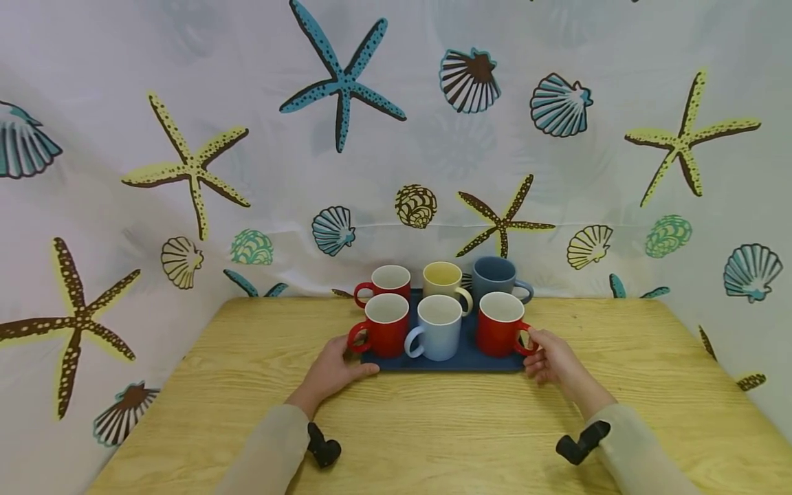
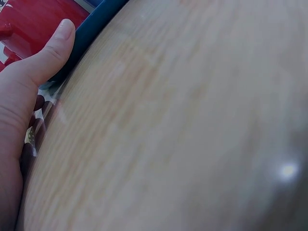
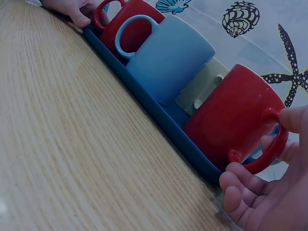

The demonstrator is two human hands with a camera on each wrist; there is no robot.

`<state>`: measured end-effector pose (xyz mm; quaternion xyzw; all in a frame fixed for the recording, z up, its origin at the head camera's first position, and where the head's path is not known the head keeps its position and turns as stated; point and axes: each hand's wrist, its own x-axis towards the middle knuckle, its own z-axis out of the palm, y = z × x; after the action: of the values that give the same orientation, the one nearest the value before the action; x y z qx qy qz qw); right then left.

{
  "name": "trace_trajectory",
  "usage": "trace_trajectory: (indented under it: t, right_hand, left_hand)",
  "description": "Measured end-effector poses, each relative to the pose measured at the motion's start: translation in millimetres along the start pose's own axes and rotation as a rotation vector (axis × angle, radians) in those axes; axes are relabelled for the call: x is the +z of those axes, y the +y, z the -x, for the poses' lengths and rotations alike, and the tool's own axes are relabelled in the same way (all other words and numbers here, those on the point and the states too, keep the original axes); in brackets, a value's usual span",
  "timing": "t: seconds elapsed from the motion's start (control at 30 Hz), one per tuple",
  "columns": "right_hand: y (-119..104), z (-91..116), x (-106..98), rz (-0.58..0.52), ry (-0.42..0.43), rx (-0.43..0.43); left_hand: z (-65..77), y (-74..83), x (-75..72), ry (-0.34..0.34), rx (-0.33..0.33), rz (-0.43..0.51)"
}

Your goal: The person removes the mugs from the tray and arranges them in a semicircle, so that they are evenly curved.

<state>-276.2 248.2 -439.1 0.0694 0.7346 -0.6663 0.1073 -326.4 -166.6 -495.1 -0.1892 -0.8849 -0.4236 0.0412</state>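
Observation:
A dark blue tray [image 1: 452, 366] carries two rows of mugs. In the front row stand a red mug [image 1: 388, 335] at left, a light blue mug [image 1: 442, 338] in the middle and another red mug [image 1: 497, 335] at right. My right hand [image 1: 557, 361] pinches the right red mug's handle [image 3: 275, 153] between thumb and index finger, the other fingers curled below it. At the tray's front left corner my left hand [image 1: 334, 371] grips the rim, thumb [image 2: 57, 45] along its front; its other fingers are mostly hidden.
Behind are a red mug [image 1: 396, 278], a cream mug with yellow inside [image 1: 433, 286] and a dark blue mug [image 1: 491, 280]. The wooden table [image 1: 433, 433] meets a patterned cloth [image 1: 383, 172] at the back. Black wrist devices [image 1: 323, 447] sit at both sleeves.

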Motion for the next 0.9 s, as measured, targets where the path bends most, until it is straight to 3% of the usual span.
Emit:
trace_trajectory:
  t: [0.57, 0.9]
  right_hand:
    - [9, 11, 6, -0.143, -0.008, -0.117]
    - [9, 23, 5, -0.223, -0.102, -0.136]
  left_hand:
    - [0.9, -0.2, 0.5, 0.019, -0.025, 0.003]
    - [0.5, -1.0, 1.1, 0.025, -0.026, 0.003]
